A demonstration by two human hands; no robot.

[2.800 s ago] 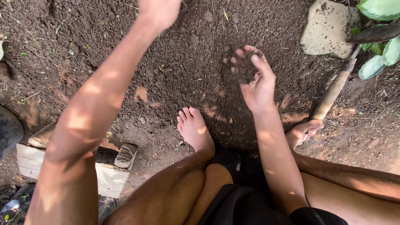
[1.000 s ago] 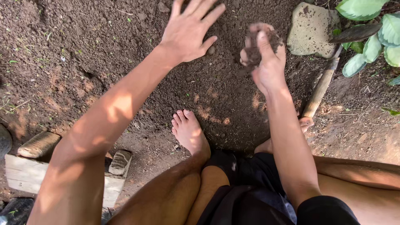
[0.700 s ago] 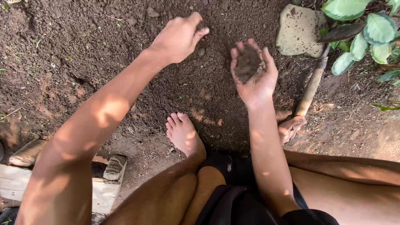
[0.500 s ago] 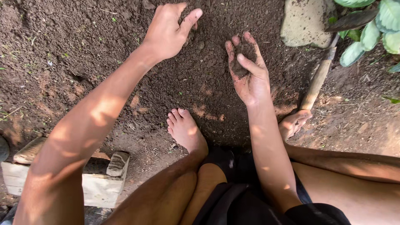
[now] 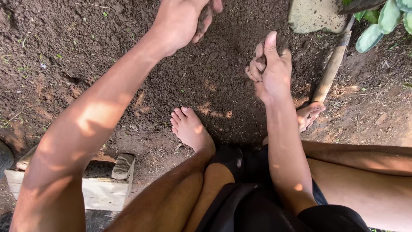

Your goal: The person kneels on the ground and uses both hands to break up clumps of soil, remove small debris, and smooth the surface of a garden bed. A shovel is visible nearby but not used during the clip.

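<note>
While right hand (image 5: 271, 68) curls shut round clump of dark soil (image 5: 262, 62), thumb up, left hand (image 5: 182, 21) hangs above ground, fingers bent loosely over soil crumbs. Loose dark earth (image 5: 206, 81) lies under both hands. Bare foot (image 5: 189, 129) rests just below. Wooden handle (image 5: 330, 71) lies right; flat stone (image 5: 311, 16) beyond. Pale block (image 5: 101, 193) at lower left.

— Where can my hands move freely?

— Over the dark loose soil (image 5: 128, 56) ahead; it lies open between my left hand (image 5: 182, 21) and right hand (image 5: 270, 68).

— What blocks me?

— To the right, a wooden handle (image 5: 330, 71), a flat stone (image 5: 311, 17) and green leaves (image 5: 384, 19). Near my left knee, a pale block (image 5: 101, 193). My bare foot (image 5: 191, 129) sits in the middle.
</note>
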